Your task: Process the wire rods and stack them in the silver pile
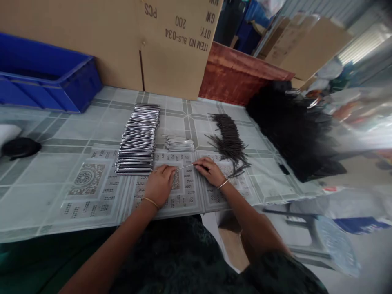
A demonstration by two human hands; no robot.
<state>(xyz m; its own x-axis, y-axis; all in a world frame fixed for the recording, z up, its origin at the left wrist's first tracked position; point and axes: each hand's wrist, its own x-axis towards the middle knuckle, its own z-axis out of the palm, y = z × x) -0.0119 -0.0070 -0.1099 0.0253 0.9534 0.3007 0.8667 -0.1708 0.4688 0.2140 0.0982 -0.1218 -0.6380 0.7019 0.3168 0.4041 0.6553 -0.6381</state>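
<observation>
Head view shows my left hand (159,184) and my right hand (211,170) low on the surface (36,192), close together, with one thin silvery stick (184,166) spanning the gap between them. My left fingers are curled down over its near end and my right fingertips pinch the far end, so both hands are closed on that single stick. Its long axis runs nearly level from left to right, tipped up slightly toward my right hand.

Just beyond the stick, a short bundle of silvery sticks (179,144) lies with the same left-right axis, roughly midway between my hands. Up and left of my left hand a long stacked row of silvery sticks (138,140) stretches away from me, its nearest end just beside my left knuckles, so that hand is the closer one. The loose dark sticks (229,141) lie beyond my right hand, their near tips just beside my right fingers.

Farther out stand a blue crate (45,83) at far left, a cardboard box (171,45) behind the rows, and a black heap (294,126) to the right.
</observation>
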